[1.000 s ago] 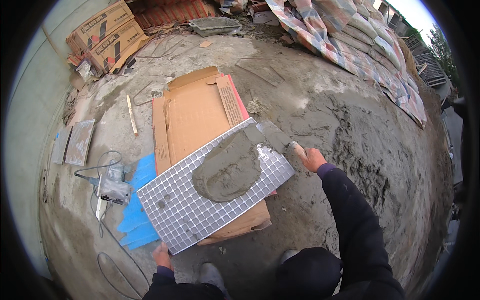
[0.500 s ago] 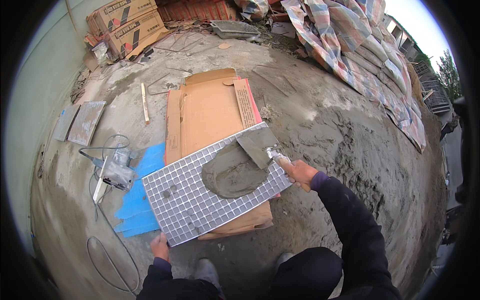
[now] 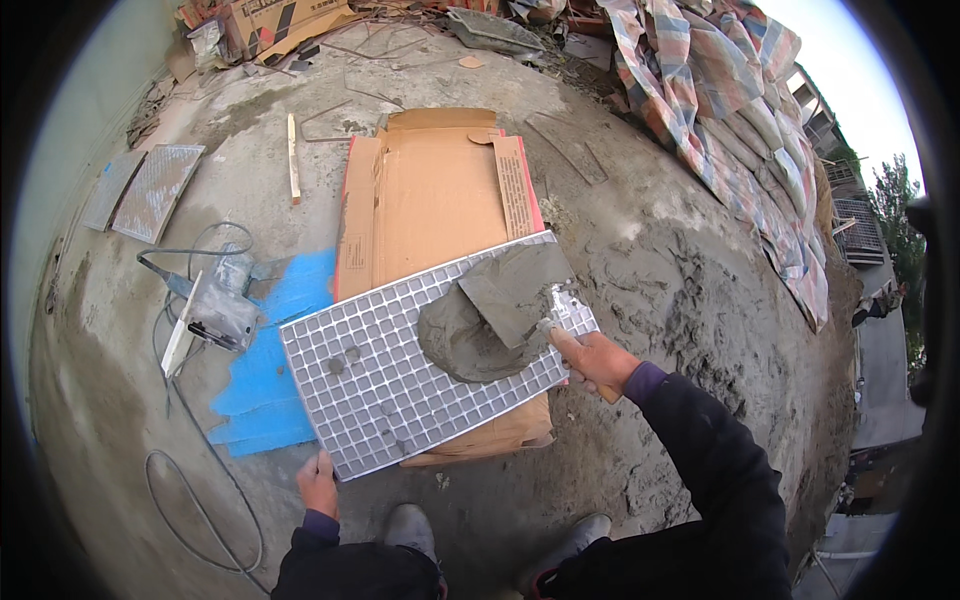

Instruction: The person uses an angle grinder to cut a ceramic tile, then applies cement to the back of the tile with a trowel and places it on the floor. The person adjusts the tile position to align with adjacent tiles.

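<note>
A large tile [image 3: 375,400] lies face down, its grey gridded back turned up, on top of a flattened cardboard box [image 3: 435,205]. Wet grey mortar [image 3: 450,345] is heaped on the tile's right half, with a few small blobs to the left. In my right hand [image 3: 598,362] is the wooden handle of a trowel [image 3: 492,312], fingers wrapped round it. The trowel's flat blade, coated in mortar, rests in the heap. My left hand [image 3: 318,487] grips the tile's near left corner, its fingertips partly hidden by the edge.
Left of the tile lie a blue sheet [image 3: 270,390] and a corded power tool [image 3: 215,310] with its cable looping nearby. Two tiles [image 3: 160,190] lean by the wall. Wet mortar [image 3: 690,300] spreads over the floor at right. Striped tarpaulin [image 3: 690,120] covers stacked bags.
The trowel blade has shifted a little left and down within the mortar, and the heap's smoothed hollow has been reshaped. My left hand stays on the tile's corner. The view has tilted slightly.
</note>
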`<state>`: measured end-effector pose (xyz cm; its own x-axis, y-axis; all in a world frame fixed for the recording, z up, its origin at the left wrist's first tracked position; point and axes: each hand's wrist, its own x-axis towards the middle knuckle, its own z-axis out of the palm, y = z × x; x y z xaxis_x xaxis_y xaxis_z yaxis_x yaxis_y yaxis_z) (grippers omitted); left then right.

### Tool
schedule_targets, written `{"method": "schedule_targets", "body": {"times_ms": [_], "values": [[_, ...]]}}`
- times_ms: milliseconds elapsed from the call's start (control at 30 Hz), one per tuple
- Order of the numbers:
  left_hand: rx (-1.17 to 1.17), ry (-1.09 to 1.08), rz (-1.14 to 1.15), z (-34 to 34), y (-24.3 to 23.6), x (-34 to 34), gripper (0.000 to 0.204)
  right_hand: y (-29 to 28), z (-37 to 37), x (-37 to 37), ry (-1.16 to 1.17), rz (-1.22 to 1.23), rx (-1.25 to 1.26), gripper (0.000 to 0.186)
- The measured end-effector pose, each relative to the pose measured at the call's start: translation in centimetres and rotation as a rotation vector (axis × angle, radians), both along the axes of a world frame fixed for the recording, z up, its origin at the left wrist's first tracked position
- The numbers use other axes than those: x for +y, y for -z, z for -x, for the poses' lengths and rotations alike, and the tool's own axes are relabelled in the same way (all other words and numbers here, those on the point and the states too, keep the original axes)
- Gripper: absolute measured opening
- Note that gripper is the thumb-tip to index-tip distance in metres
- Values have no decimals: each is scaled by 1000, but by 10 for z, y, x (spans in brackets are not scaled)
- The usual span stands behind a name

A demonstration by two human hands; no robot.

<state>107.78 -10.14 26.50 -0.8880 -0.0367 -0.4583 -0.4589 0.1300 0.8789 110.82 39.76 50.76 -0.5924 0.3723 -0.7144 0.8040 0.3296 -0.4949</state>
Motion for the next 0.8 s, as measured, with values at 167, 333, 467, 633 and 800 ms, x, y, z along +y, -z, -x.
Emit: {"method": "schedule_targets", "body": {"times_ms": [167,333,467,633,800], "values": [[51,13,-1,-2,-9,4,46,26,-29,-91,358,318,71,66],[60,26,64,-2,-10,6,46,93,-26,-149,-190,-240,554,51],[118,19,76,-3,-2,6,44,69,-44,-81,-475,-840,196,54],[133,33,105,-4,10,4,42,65,-23,-75,61,-378,203,65],[88,22,96,-4,10,3,43,85,-22,-86,-250,-537,263,70]]}}
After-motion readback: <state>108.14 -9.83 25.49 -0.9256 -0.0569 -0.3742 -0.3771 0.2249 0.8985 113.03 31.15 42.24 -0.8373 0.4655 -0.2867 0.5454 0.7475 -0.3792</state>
